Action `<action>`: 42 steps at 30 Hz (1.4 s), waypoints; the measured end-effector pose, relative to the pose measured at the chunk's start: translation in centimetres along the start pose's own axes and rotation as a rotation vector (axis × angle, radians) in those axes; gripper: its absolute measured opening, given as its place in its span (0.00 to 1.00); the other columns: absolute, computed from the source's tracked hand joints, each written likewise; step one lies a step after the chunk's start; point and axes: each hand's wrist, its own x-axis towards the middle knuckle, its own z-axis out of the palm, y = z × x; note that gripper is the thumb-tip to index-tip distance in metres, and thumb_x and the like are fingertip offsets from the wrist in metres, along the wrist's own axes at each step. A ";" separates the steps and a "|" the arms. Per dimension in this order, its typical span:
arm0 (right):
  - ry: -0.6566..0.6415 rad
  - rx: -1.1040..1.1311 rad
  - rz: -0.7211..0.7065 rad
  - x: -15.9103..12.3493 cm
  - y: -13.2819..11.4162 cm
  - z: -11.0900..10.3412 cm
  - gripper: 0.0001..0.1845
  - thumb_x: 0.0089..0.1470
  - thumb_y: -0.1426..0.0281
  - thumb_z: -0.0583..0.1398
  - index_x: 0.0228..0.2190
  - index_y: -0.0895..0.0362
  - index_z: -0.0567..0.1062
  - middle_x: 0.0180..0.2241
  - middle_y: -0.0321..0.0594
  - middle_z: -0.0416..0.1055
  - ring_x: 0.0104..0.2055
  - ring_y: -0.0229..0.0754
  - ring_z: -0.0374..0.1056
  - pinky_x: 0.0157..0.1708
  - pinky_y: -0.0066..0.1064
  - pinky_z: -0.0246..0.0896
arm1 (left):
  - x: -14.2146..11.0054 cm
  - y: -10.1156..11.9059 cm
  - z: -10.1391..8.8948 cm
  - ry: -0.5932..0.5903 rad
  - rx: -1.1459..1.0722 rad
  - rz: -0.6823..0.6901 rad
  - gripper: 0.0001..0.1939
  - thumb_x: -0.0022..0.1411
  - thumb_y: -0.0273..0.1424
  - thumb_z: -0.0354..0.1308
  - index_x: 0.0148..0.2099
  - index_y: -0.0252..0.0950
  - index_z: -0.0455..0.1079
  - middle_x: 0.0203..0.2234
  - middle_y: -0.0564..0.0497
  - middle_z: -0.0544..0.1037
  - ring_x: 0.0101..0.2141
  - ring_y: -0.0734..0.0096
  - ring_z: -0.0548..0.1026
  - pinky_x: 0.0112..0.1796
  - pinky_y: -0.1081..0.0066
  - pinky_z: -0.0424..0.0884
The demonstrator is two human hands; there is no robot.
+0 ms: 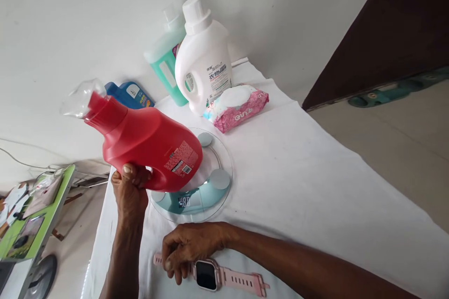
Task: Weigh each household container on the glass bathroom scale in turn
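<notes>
My left hand (pixel 131 191) is closed around the handle of a red detergent bottle (pixel 149 138). The bottle is tilted, its clear cap (pixel 82 98) pointing up and left, its base over a round glass scale (pixel 206 205) with a lit display. I cannot tell whether the base touches the glass. In front of the scale, my right hand (pixel 191 247) has its fingers curled over the strap of a pink smartwatch (pixel 206 274). The watch lies on the white cloth with its dark screen up. The right fingertips partly cover the strap.
Behind the scale stand a white jug (pixel 206 60), a green bottle (pixel 166 65) and a blue bottle (pixel 129 95) against the wall. A pink wipes pack (pixel 238 107) lies before the jug. A green-topped table (pixel 52 210) is at left, a dark door (pixel 393 32) at right.
</notes>
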 end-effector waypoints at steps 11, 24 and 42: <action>0.014 -0.083 0.004 -0.5 -0.9 0.4 0.13 0.56 0.63 0.69 0.34 0.59 0.74 0.27 0.33 0.76 0.28 0.34 0.72 0.32 0.26 0.68 | -1.9 -0.3 -0.9 -0.157 0.154 0.085 0.33 0.51 0.60 0.70 0.21 0.37 0.63 0.17 0.56 0.62 0.21 0.75 0.62 0.26 0.70 0.66; 0.044 -0.123 -0.028 -0.9 -1.0 0.8 0.21 0.53 0.55 0.71 0.36 0.59 0.74 0.30 0.34 0.75 0.30 0.33 0.73 0.31 0.24 0.68 | -1.5 -7.1 -11.6 0.294 0.543 0.043 0.30 0.69 0.55 0.53 0.24 0.37 0.64 0.16 0.58 0.61 0.18 0.77 0.58 0.21 0.73 0.54; 0.063 -0.122 -0.027 -1.0 -0.9 0.9 0.24 0.53 0.51 0.70 0.36 0.59 0.74 0.33 0.37 0.75 0.32 0.35 0.73 0.33 0.27 0.68 | -1.7 -7.8 -12.1 0.257 0.667 -0.017 0.28 0.69 0.53 0.56 0.25 0.37 0.64 0.17 0.58 0.61 0.19 0.77 0.57 0.22 0.72 0.53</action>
